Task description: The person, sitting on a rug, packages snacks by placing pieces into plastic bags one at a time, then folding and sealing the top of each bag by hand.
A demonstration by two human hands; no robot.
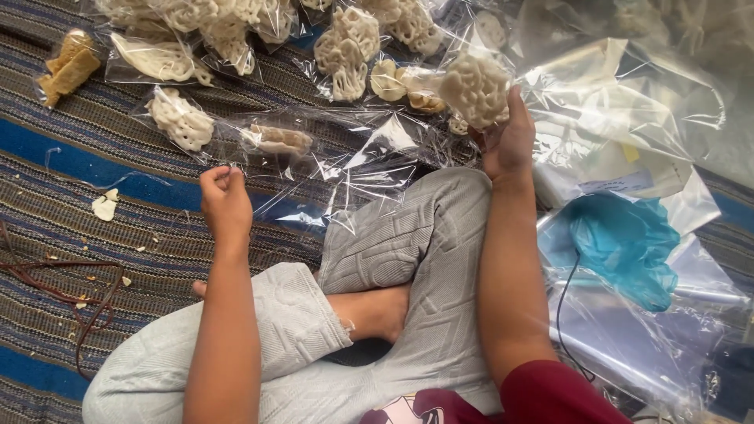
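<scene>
Grasping a round, pale, lacy cracker (473, 89) in its grip, the right hand (509, 141) is holding it up just above the person's right knee, with the thumb lying along the cracker's right edge. Left hand (225, 202) is hovering over the striped blue and brown woven mat (55, 169), its grip clenched into a loose fist; whether anything small is pinched inside cannot be told.

Relative to the held cracker: a loose clear cellophane bag (369, 161) is lying just below and to its left, between the two hands. Clear bags of pale lacy crackers (345, 49) are lying to its left and spreading along the top of the mat. A bag of golden-brown stick crackers (69, 64) is lying far to its left. A stack of empty clear plastic bags (628, 110) is lying to its right, and a crumpled turquoise plastic bag (624, 243) is lying below and to its right. A broken cracker piece (104, 206) is resting on the mat far to the lower left.
</scene>
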